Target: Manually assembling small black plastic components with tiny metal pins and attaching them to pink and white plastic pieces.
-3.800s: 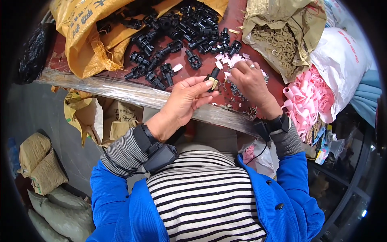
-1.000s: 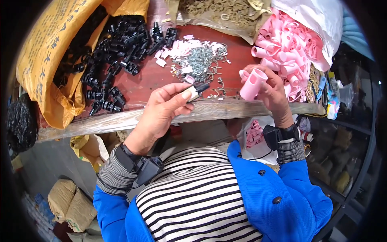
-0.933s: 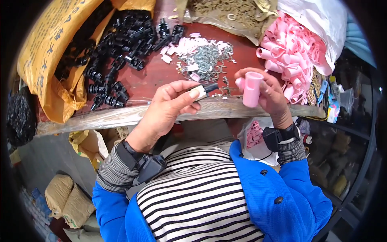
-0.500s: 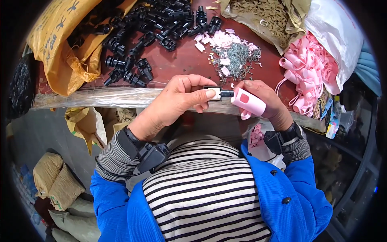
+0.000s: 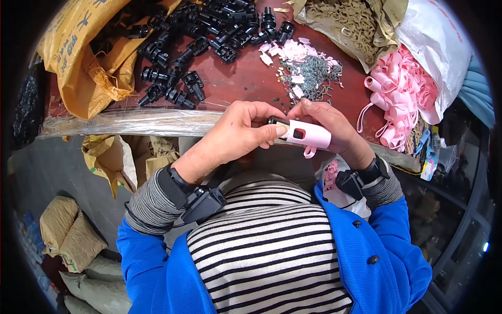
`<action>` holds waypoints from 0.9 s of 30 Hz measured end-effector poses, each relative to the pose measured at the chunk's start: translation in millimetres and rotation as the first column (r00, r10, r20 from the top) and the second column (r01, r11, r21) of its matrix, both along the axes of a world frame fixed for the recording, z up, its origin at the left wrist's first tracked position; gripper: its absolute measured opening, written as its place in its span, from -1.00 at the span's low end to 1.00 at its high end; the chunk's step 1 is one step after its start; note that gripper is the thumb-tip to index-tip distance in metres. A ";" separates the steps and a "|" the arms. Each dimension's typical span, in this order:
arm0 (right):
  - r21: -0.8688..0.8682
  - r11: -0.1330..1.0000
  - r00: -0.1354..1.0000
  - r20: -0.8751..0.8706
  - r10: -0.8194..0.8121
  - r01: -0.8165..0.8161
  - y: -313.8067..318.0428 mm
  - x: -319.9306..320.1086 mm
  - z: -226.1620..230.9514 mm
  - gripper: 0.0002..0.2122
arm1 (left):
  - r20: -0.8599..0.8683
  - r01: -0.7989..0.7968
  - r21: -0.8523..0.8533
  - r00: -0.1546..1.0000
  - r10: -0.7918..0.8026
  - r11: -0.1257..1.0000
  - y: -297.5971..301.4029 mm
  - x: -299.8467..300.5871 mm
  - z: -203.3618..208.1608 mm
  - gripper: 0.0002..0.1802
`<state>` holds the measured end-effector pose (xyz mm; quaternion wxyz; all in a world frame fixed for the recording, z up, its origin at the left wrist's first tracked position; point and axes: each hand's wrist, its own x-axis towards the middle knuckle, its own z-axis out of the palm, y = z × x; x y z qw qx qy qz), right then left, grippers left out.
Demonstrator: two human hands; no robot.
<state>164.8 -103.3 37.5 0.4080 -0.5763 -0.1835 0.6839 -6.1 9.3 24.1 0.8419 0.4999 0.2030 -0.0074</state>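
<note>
Over the table's front edge, my left hand [image 5: 238,131] pinches a black plastic part [image 5: 274,121] by its outer end. The inner end of that part sits inside a pink plastic sleeve [image 5: 314,136], and black shows through the sleeve's square window. My right hand [image 5: 334,123] is closed around the sleeve, its fingers partly hidden behind it. A small pink loop hangs from the sleeve's underside. Just beyond my hands lie a heap of small grey metal hooks [image 5: 314,76] and some light pink chips [image 5: 298,51].
Many black plastic parts [image 5: 193,47] are piled at the back left beside an orange woven sack [image 5: 78,68]. Pink sleeves [image 5: 400,99] spill from a white sack [image 5: 439,47] at right. A bag of tan pieces [image 5: 345,23] stands at the back. Brown sacks [image 5: 70,230] rest on the floor.
The black part, which had only its tip at the sleeve's mouth, is now pushed well into it. The sleeve has moved left and is more level; my hands are closer together.
</note>
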 end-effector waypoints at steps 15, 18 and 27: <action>0.148 0.987 0.979 0.186 -0.085 0.057 -8.9 4.9 -11.1 -0.53 | -0.139 -0.098 -0.266 0.988 0.063 0.959 -17.2 12.4 -5.9 -0.70; 0.384 0.923 0.787 0.576 -0.218 -0.025 -11.5 2.7 1.0 -0.49 | -0.145 -0.148 -0.419 0.985 0.095 0.896 -21.6 15.0 -2.4 -0.69; 0.605 0.474 0.675 0.737 -0.031 -0.639 -21.5 -3.6 21.5 -0.32 | -0.052 -0.035 -0.323 0.998 0.019 0.946 -28.7 13.1 2.6 -0.66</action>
